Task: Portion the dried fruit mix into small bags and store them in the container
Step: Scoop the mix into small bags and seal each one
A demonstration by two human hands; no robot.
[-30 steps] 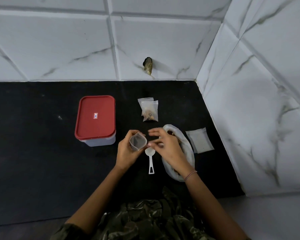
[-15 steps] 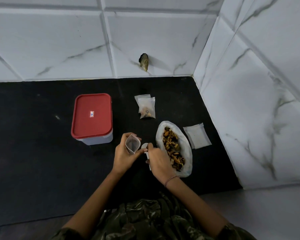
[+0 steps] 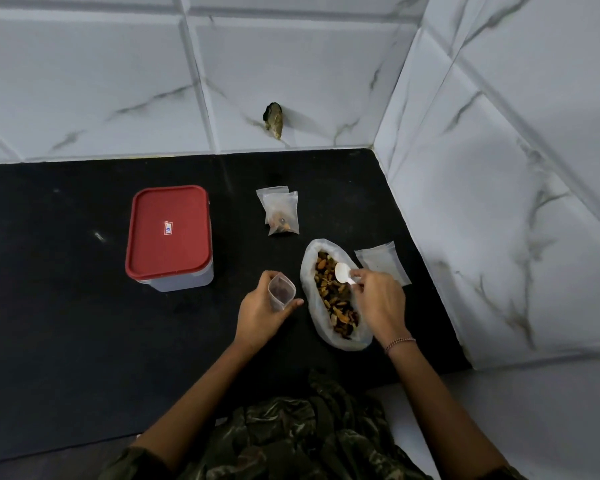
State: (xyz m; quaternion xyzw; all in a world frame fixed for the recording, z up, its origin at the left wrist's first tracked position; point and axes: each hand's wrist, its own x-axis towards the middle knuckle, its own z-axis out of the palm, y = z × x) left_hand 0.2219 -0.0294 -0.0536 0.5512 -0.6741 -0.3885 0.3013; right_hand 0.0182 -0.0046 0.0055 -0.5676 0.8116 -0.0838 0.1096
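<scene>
A large clear bag of dried fruit mix lies open on the black counter. My right hand holds a white plastic spoon by its handle, the bowl resting over the mix. To the left of the bag, my left hand grips a small clear bag with its mouth held open. Two filled small bags lie stacked farther back. A plastic container with a red lid, closed, stands at the left.
A flat pile of empty small bags lies right of the fruit bag, close to the tiled side wall. The black counter meets the tiled back wall, where a dark object sticks out.
My right hand picked the spoon up from the counter and carried it right, over the open fruit bag. My left hand kept the small bag open and stayed roughly in place.
</scene>
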